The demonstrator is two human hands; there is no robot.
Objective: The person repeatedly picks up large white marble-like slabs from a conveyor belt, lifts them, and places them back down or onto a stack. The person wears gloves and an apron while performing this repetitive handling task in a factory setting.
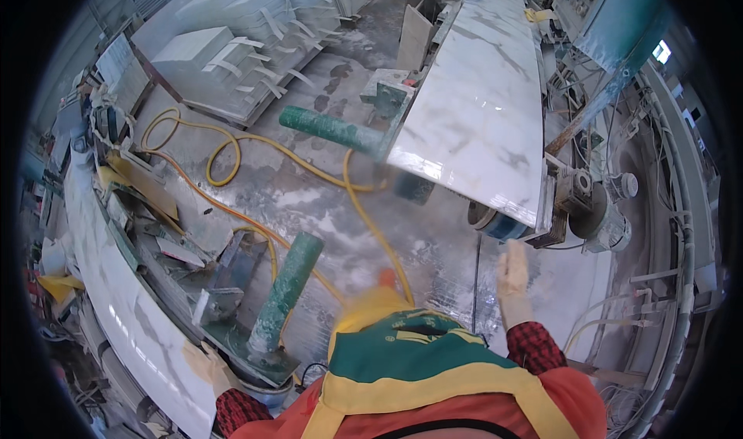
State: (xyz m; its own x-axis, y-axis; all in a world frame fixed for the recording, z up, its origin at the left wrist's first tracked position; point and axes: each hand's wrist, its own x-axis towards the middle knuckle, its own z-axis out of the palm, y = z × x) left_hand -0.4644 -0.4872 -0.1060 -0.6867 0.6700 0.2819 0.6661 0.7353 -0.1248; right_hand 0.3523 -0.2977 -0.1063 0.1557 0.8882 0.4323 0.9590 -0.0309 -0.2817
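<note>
My right hand (pixel 512 275), in a pale glove, is raised with fingers straight and apart, holding nothing, just below the near corner of a long white marble slab (pixel 480 106). The slab lies on a machine bed beside a round cutting head (pixel 495 224) and a motor (pixel 600 203). My left hand (pixel 205 364), also gloved, rests low at the left against the edge of another white marble slab (pixel 116 300); whether it grips the edge is unclear. I wear an apron of green, yellow and orange.
Two green rollers (pixel 285 292) (pixel 331 129) stand on the wet, dusty floor. A yellow hose (pixel 232 157) loops across the floor. Stacked white slabs (pixel 224 52) sit at the far left. Cables and pipes run along the right side.
</note>
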